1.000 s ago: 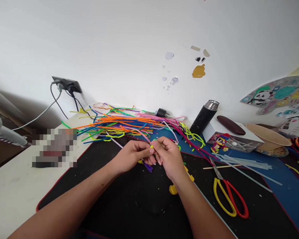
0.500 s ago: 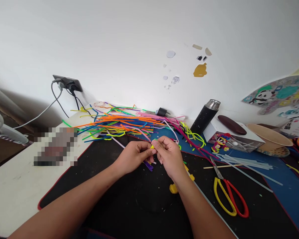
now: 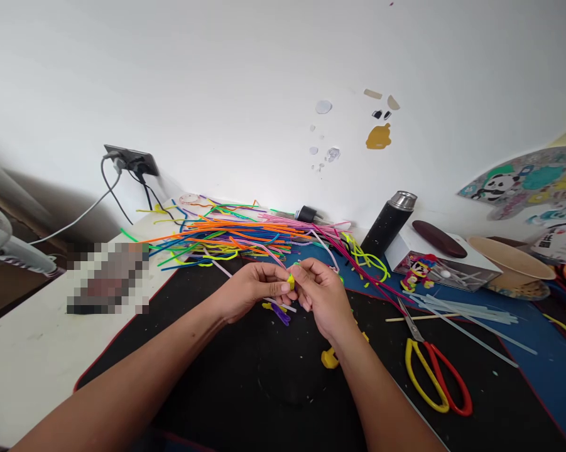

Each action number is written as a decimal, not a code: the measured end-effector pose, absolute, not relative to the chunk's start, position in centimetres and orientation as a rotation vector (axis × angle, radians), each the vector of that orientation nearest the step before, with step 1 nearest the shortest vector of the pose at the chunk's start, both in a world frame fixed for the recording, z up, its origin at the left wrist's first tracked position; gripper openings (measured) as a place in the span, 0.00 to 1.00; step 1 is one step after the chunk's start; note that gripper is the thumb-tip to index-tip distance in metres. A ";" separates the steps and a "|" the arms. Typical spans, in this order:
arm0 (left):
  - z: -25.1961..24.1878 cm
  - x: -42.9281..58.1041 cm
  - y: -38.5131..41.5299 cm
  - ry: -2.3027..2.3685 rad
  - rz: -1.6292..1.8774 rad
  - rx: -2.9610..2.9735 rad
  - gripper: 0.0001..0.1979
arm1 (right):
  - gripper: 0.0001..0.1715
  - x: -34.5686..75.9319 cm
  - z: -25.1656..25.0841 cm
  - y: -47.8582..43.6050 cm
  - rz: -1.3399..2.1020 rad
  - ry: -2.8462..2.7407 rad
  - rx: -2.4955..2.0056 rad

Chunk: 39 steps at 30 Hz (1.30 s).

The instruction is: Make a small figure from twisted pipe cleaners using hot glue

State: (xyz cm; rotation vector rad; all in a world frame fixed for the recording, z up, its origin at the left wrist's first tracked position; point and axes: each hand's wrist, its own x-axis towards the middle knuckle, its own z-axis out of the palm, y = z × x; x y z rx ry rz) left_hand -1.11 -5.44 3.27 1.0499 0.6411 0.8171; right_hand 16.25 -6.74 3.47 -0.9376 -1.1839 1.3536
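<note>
Head-camera view over a cluttered craft desk: at the centre of the frame the person's left hand (image 3: 252,292) and right hand (image 3: 323,292) meet fingertip to fingertip, both pinched closed on a small yellow-green fuzzy pipe-cleaner piece (image 3: 291,280) held just above the black desk mat (image 3: 207,389). Directly below the hands a short purple pipe-cleaner scrap (image 3: 281,314) lies on the mat, and a yellow bent pipe-cleaner shape (image 3: 330,358) rests beside the right wrist, lower centre. Behind the hands, across the upper middle of the frame, a loose heap of long multicoloured pipe cleaners (image 3: 235,235) spreads over the white tabletop (image 3: 23,358) and the mat's far edge. To the right of it a black insulated flask with a steel cap (image 3: 389,224) leans against a white box (image 3: 445,260). At lower right, yellow-and-red-handled scissors (image 3: 433,370) lie flat on the mat, blades pointing toward a bundle of clear glue sticks (image 3: 462,307) on the blue mat (image 3: 551,370). At upper left, a black wall socket with plugged cables (image 3: 130,161) hangs on the white wall.
</note>
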 end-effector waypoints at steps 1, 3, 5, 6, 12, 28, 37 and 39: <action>3.3 -1.0 -5.5 0.644 0.824 1.037 0.17 | 0.20 16.2 3.4 -6.8 1.360 -1.176 -0.939; 3.2 -0.9 -5.5 0.648 0.843 1.008 0.18 | 0.20 16.2 3.4 -6.8 1.385 -1.160 -0.942; 3.1 -0.9 -5.5 0.656 0.865 0.981 0.18 | 0.21 16.2 3.4 -6.9 1.411 -1.147 -0.946; 3.1 -0.9 -5.4 0.662 0.877 0.968 0.17 | 0.21 16.2 3.5 -6.9 1.419 -1.141 -0.947; 3.2 -0.9 -5.3 0.666 0.897 0.931 0.17 | 0.22 16.4 3.5 -6.9 1.413 -1.110 -0.955; 2.8 -1.1 -5.1 0.600 0.976 0.903 0.17 | 0.20 16.2 3.6 -6.8 1.417 -1.109 -0.926; 2.8 -1.2 -4.9 0.564 1.026 0.937 0.15 | 0.19 16.1 3.6 -7.0 1.443 -1.153 -0.917; 2.9 -1.1 -5.1 0.550 1.044 0.943 0.16 | 0.19 16.1 3.6 -7.1 1.441 -1.161 -0.922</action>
